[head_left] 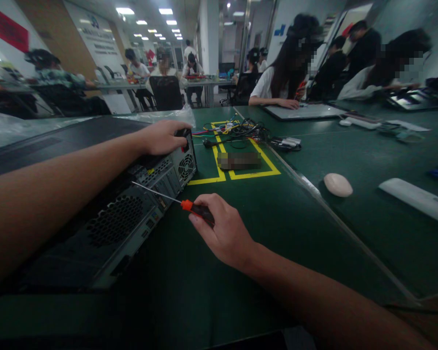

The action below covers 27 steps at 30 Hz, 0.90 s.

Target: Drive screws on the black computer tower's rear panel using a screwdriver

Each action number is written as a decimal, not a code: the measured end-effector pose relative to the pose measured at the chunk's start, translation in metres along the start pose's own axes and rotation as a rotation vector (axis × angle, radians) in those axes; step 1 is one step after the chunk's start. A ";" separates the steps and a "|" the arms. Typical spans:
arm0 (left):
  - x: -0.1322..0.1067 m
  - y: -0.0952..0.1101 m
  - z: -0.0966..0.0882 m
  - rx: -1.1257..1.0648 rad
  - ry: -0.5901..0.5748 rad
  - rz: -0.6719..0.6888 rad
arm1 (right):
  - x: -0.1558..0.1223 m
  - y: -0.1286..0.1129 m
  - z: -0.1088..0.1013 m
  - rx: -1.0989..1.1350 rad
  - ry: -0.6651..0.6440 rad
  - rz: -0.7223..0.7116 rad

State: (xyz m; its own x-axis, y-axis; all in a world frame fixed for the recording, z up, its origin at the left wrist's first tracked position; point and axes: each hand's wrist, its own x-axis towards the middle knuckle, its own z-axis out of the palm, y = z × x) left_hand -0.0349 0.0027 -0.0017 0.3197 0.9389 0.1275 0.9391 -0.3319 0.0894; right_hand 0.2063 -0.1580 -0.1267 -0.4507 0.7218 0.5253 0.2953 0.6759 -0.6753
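A black desktop computer case (118, 218) lies on its side at the left, its back panel with vents and ports facing me. My left hand (166, 138) reaches over the case and grips its far corner, beside the power supply fan grille (186, 166). In my right hand (222, 231) is a screwdriver (186, 204) with an orange and black handle. Its long thin shaft points left, and the tip appears at the edge of the back panel; whether it touches a screw I cannot tell.
A bundle of cables (246, 130) lies beyond the case, near yellow tape (253, 175) on the green table (277, 218). At the right are a pale computer mouse (337, 185) and a long white bar (418, 197). Across the table, a person (268, 87) works over a flat panel (302, 112).
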 end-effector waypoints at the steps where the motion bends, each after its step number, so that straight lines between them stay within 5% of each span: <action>1: 0.000 0.000 0.000 0.002 -0.001 -0.002 | 0.000 0.000 0.000 -0.003 0.000 0.001; 27: -0.002 0.007 -0.003 0.031 -0.025 -0.010 | -0.001 -0.002 0.001 0.035 -0.028 0.013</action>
State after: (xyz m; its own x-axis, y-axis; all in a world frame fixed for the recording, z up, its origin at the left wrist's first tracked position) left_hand -0.0290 -0.0018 0.0016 0.3126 0.9444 0.1016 0.9457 -0.3195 0.0601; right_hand 0.2054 -0.1606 -0.1266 -0.4707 0.7255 0.5021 0.2719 0.6606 -0.6997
